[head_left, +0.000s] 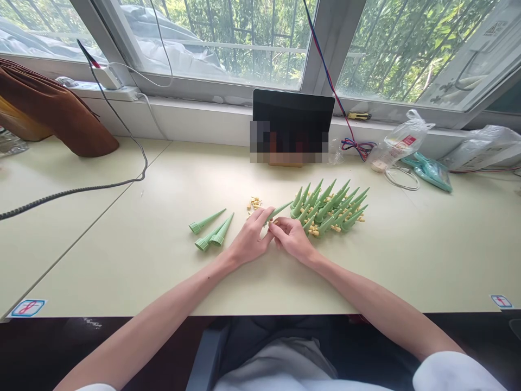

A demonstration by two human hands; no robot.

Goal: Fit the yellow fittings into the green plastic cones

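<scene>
My left hand [253, 237] is closed around a green cone [280, 209], whose tip points up and to the right. Fingers of my right hand [293, 237] are pinched at the cone's lower end, on a small yellowish piece that is mostly hidden. Left of my hands, three green cones [207, 217] lie on the table. A few small yellow fittings [255, 202] are just beyond my left hand. To the right stands a dense group of green cones with yellow fittings [329, 209].
A dark tablet [293, 117] leans at the back of the pale table [122, 260]. Behind right are a tied cable [358, 145], a plastic bag [402, 142] and a teal pouch [429, 171]. A black cord [81, 189] and a brown bag [61, 108] are at left.
</scene>
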